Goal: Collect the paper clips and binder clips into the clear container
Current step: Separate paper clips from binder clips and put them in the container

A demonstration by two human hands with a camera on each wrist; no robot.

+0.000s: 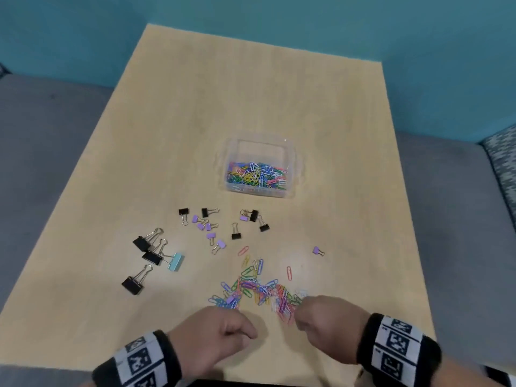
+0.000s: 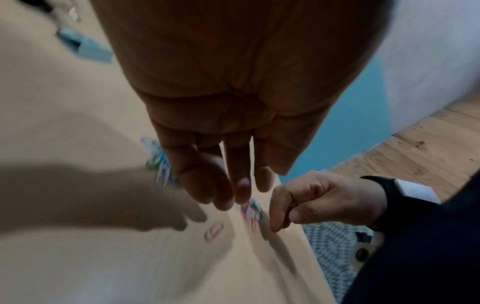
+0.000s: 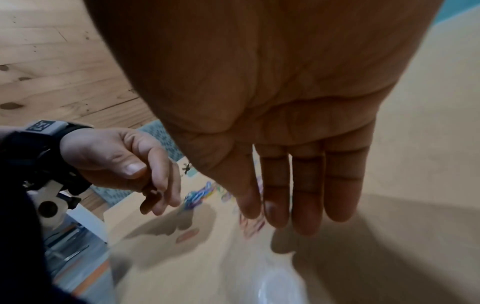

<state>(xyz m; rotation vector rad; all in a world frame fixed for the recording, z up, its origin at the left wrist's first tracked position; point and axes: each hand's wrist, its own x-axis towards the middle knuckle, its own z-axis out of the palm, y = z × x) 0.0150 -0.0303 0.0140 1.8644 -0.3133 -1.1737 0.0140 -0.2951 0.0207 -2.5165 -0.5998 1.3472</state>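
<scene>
Where clips lie: pale wooden table (image 1: 279,93)

No readable text anywhere; the wristbands (image 1: 396,344) carry only black-and-white marker patterns.

Counts: 1 clear container (image 1: 290,174). 9 black binder clips (image 1: 133,284); 8 purple binder clips (image 1: 316,250); 1 light blue binder clip (image 1: 176,261). Loose paper clips (image 1: 259,291): heap, too many to count. 2 hands.
</scene>
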